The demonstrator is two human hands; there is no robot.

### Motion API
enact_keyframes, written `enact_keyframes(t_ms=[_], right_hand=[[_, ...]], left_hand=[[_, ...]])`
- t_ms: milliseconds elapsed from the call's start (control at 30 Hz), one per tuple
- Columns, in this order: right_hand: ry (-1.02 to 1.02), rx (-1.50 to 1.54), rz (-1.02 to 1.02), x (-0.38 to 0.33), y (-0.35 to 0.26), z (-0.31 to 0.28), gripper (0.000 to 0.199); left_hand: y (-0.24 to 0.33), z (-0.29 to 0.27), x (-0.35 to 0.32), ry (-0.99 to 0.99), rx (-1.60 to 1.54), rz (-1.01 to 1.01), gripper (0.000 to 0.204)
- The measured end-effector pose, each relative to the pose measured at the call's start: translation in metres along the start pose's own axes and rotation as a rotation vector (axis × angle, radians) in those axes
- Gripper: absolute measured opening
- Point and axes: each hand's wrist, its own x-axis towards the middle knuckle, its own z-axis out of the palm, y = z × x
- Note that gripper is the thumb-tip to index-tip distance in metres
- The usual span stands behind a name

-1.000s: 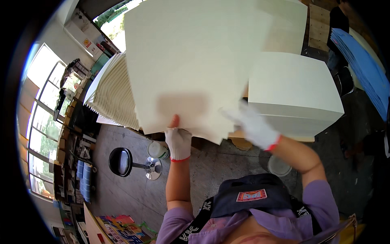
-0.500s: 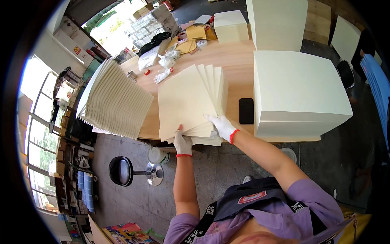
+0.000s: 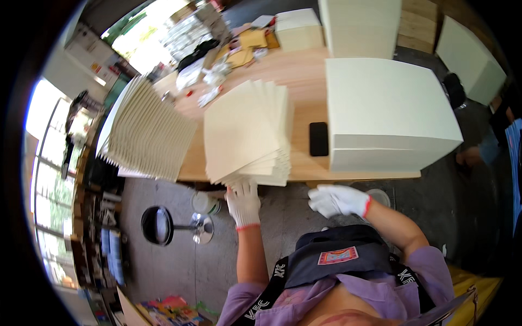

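Observation:
A fanned stack of cream paper sheets (image 3: 242, 127) lies on the wooden table (image 3: 307, 73), its layers turned at slightly different angles. At the stack's near edge is my left hand (image 3: 243, 204), in a white knit glove with a red cuff. Its fingers are stretched out and apart, and whether the tips touch the sheets is hard to tell. My right hand (image 3: 338, 200), gloved the same way, hangs in front of the table edge, away from the paper. Its fingers point left, stretched out, with nothing visible in them.
A leaning, layered pile of cream sheets (image 3: 147, 130) takes up the table's left end. To the right are a black phone (image 3: 318, 139) and a tall block of white sheets (image 3: 391, 100). Spare gloves (image 3: 209, 96) and envelopes lie farther back. A stool (image 3: 157, 225) and a bucket (image 3: 205, 202) stand below.
My right hand has left the stack's near right corner and drawn back toward my body. The left hand has slid back off the top sheet to the near edge. The view has shifted slightly.

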Motion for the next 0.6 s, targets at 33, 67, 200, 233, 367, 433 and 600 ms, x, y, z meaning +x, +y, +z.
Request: enact_keyframes(t_ms=[33, 67, 200, 233, 367, 433, 600], right_hand=[[0.063, -0.048, 0.001, -0.032, 0.013, -0.027, 0.045], [0.124, -0.094, 0.005, -0.064, 0.027, -0.054, 0.045], [0.442, 0.043, -0.33, -0.185, 0.005, -0.124, 0.04], [0.601, -0.009, -0.553, -0.219, -0.015, -0.112, 0.039], [1.113, -0.282, -1.257, -0.334, -0.066, -0.089, 0.04], [1.378, -0.498, -1.341, -0.352, -0.093, -0.074, 0.047], [1.805, -1.168, -0.786, -0.359, -0.126, -0.044, 0.067]], left_hand=[[-0.023, 0.005, -0.026, 0.001, 0.025, -0.011, 0.033], [-0.046, 0.01, -0.052, -0.016, 0.058, -0.032, 0.035], [-0.122, 0.055, -0.123, -0.478, 0.539, -0.128, 0.042], [-0.131, 0.08, -0.129, -0.692, 0.8, -0.058, 0.041], [-0.17, 0.209, -0.146, -1.438, 1.388, 0.613, 0.028], [-0.208, 0.281, -0.153, -1.564, 1.41, 0.945, 0.021], [-0.322, 0.394, -0.104, -1.623, 1.654, 0.884, 0.022]])
